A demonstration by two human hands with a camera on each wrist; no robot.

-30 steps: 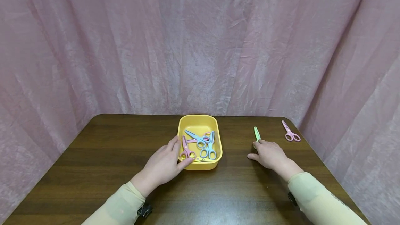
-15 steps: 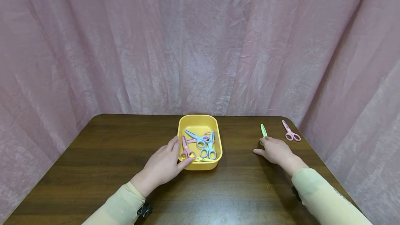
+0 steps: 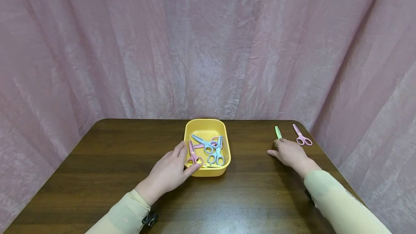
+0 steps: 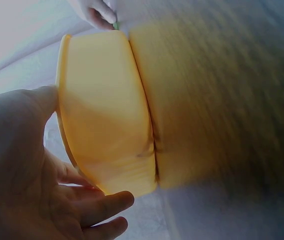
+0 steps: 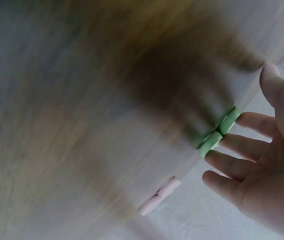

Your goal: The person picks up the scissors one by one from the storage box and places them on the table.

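Observation:
My left hand (image 3: 170, 169) rests at the near left corner of a yellow plastic container (image 3: 228, 147), fingers along its left side and thumb at the near rim. Inside lie two pairs of blue scissors (image 3: 200, 141), two pink pairs (image 3: 192, 149) and a yellow pair (image 3: 212, 165). On the right, the fingertips of my right hand (image 3: 289, 152) touch green scissors (image 3: 277, 131) lying on the table; the hand covers their handles in the head view. The right wrist view shows those fingers extended against the green handles (image 5: 211, 143), the thumb held apart.
Pink scissors (image 3: 297, 130) lie just right of my right hand, near the far right corner of the brown wooden table (image 3: 130, 147). A pink curtain (image 3: 208, 46) hangs behind the table and along its right side.
My right hand has slid away and to the right across the table, and the green scissors have moved along under its fingers towards the pink pair. The left hand and container stay put.

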